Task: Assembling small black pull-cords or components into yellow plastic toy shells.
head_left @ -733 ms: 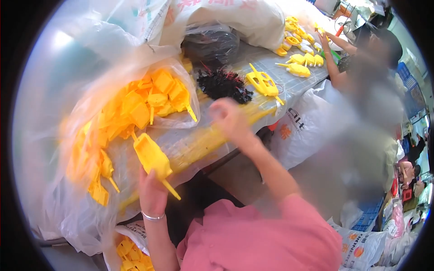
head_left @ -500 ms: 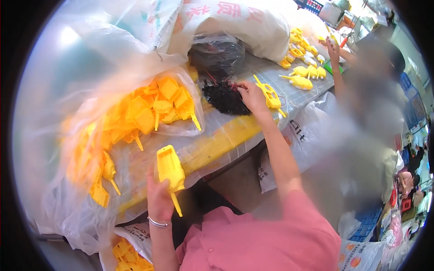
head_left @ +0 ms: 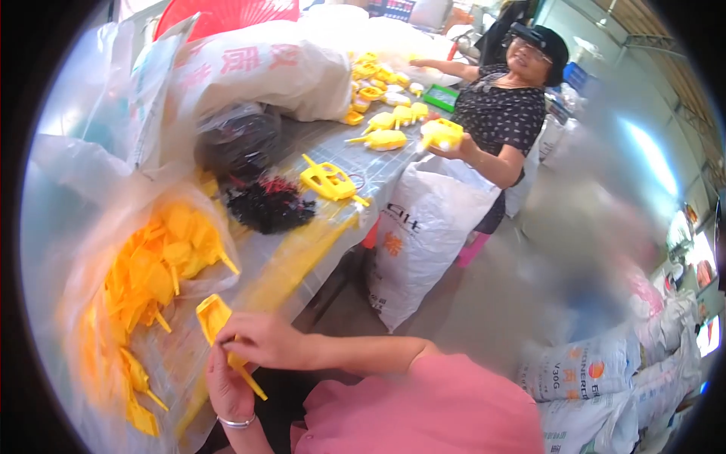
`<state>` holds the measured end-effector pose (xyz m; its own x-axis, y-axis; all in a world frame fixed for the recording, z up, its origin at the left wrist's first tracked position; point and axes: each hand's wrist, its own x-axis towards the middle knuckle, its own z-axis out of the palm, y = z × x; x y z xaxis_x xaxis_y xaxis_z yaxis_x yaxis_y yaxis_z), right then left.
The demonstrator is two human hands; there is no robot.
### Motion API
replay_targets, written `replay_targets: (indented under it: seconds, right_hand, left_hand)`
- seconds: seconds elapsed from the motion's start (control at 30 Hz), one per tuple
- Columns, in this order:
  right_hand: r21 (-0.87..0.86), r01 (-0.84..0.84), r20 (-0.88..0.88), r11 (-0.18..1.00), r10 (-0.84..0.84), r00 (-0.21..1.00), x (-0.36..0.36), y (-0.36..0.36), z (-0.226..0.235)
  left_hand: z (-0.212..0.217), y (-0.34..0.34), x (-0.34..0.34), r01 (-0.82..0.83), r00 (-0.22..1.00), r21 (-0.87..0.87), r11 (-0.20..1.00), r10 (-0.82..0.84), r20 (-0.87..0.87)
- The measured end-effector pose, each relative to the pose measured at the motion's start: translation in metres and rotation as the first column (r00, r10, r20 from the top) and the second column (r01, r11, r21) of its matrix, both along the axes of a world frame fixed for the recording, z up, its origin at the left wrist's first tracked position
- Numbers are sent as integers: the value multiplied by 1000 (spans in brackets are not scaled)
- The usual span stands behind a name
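Observation:
A yellow plastic shell (head_left: 213, 313), hollow like a tray and with a long thin stem, is held low in front of me in my left hand (head_left: 229, 387). My right hand (head_left: 266, 340) is over the same shell, its fingers pinched beside the left fingertips. Whatever the right fingers hold is too small or hidden to tell. On the table beyond my hands lies a pile of short black pieces (head_left: 271, 210) with some red ends. A yellow plastic frame with openings (head_left: 329, 181) rests just to the right of that pile.
A clear plastic bag of yellow shells (head_left: 155, 261) spreads along the left. Behind the pile sit a black plastic bag (head_left: 238, 144) and a large white sack (head_left: 265, 76). Across the table's right edge, a co-worker (head_left: 495, 113) holds a yellow part above another white sack (head_left: 423, 227).
My right hand has left the black pile and come back to the shell in my left hand. The view has swung right, and the co-worker now shows fully.

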<state>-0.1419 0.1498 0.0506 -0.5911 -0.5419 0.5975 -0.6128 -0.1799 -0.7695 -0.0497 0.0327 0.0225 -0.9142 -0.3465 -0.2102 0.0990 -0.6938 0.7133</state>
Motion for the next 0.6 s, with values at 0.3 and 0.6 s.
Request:
replay_targets:
  seconds: [0.3, 0.6]
  right_hand:
    - [40, -306, 497, 951, 247, 832, 4, 17, 4]
    - [133, -259, 307, 957, 209, 928, -18, 31, -9]
  left_hand:
    - [-4, -21, 24, -202, 979, -94, 975, 204, 14]
    - [-6, -28, 35, -342, 926, -433, 834, 379, -3]
